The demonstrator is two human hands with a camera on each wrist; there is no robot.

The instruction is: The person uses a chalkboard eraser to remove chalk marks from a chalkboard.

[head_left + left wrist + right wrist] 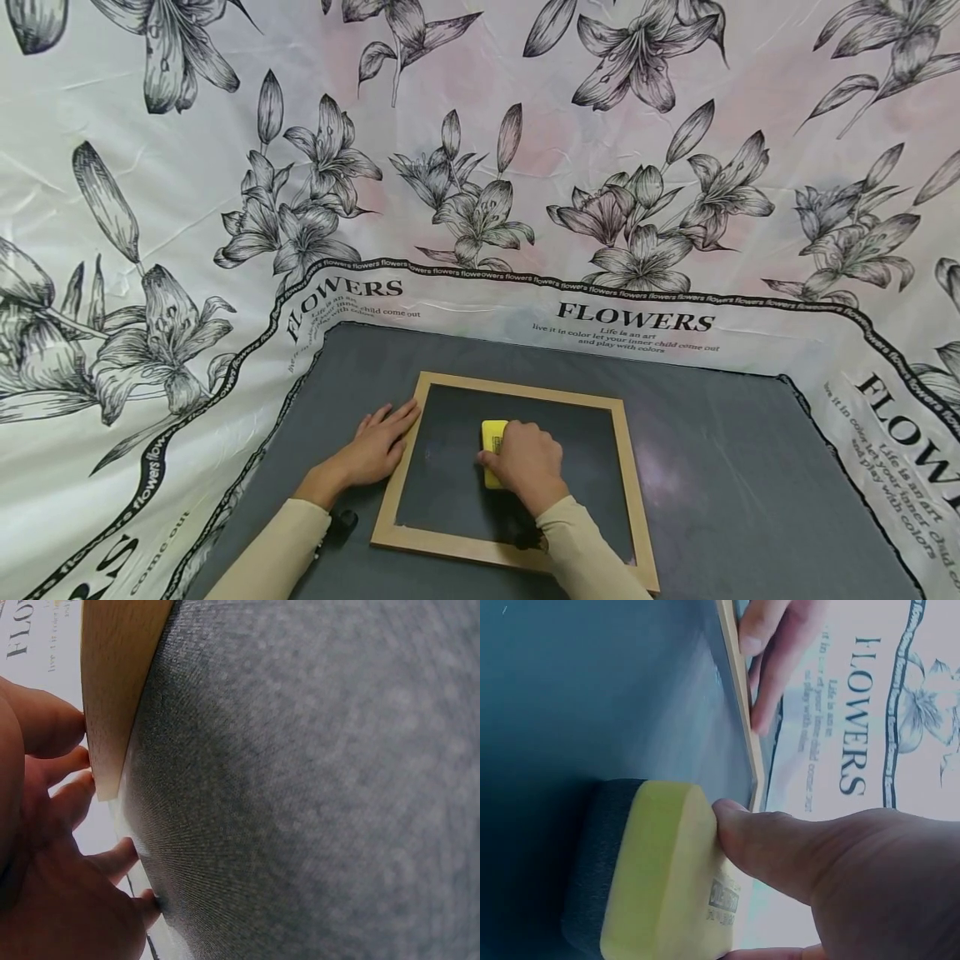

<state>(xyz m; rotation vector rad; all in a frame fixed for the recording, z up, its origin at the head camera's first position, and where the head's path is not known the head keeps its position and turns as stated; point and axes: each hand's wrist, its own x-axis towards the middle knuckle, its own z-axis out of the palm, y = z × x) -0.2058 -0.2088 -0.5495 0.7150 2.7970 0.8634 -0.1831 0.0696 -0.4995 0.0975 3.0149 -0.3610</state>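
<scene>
On the chalkboard (450,467), right hand (528,462) grips eraser (492,446); left hand (378,446), fingers flat, steadies frame (411,454); board may slide if it lifts.

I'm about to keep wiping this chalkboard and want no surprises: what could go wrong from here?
The left hand only rests flat against the wooden frame, so the board may slide on the grey mat. The right hand grips the yellow eraser near that frame's left rail; a stroke could bump it.
</scene>
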